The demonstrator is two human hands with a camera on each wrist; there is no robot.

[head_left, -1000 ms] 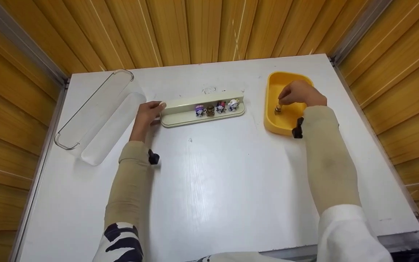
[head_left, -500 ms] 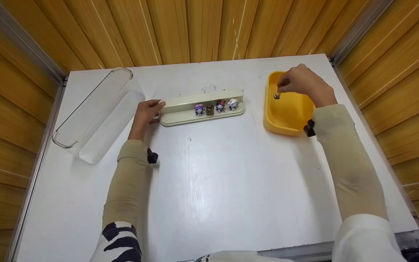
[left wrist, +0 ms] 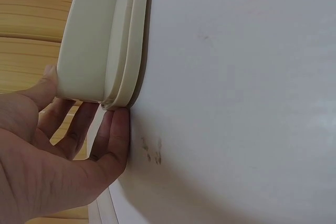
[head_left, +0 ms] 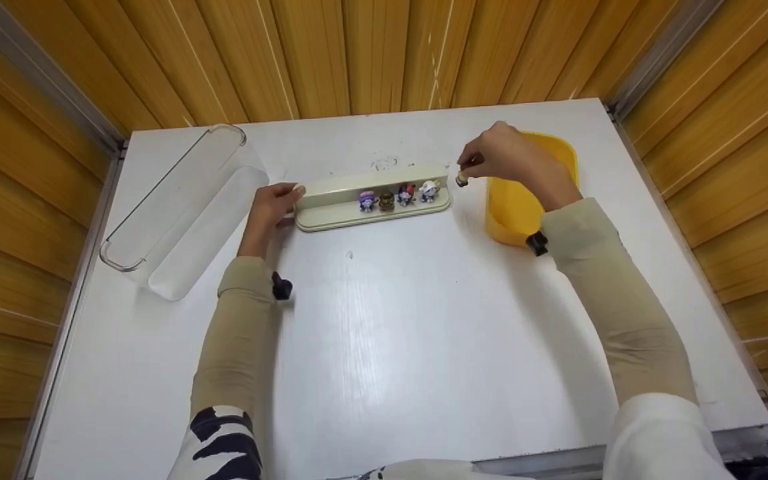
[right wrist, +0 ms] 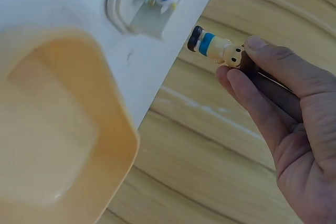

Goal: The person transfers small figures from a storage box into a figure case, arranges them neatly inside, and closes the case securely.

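My right hand (head_left: 507, 155) pinches a small figurine (right wrist: 215, 46) by its dark-haired head, feet downward in the head view. This figurine has a pale face, a blue band and dark shoes. It hangs in the air between the yellow bin and the right end of a cream display stand (head_left: 331, 217). Several figurines stand in a row toward the right of that stand: a purple one (head_left: 367, 201), a brown one (head_left: 386, 201), a red-and-dark one (head_left: 406, 194) and a white one (head_left: 429, 191). My left hand (head_left: 269, 212) grips the stand's left end, thumb against its raised back.
The yellow bin (head_left: 511, 230) stands at the right, partly covered by my right forearm. A clear long container (head_left: 187, 200) with a metal-coloured rim lies slantwise at the left. Wood-patterned walls (head_left: 371, 53) border the white table (head_left: 391, 347) at the back and sides.
My right hand has lifted the figurine out of the yellow bin and carried it left toward the stand. My left hand stays on the stand's end.
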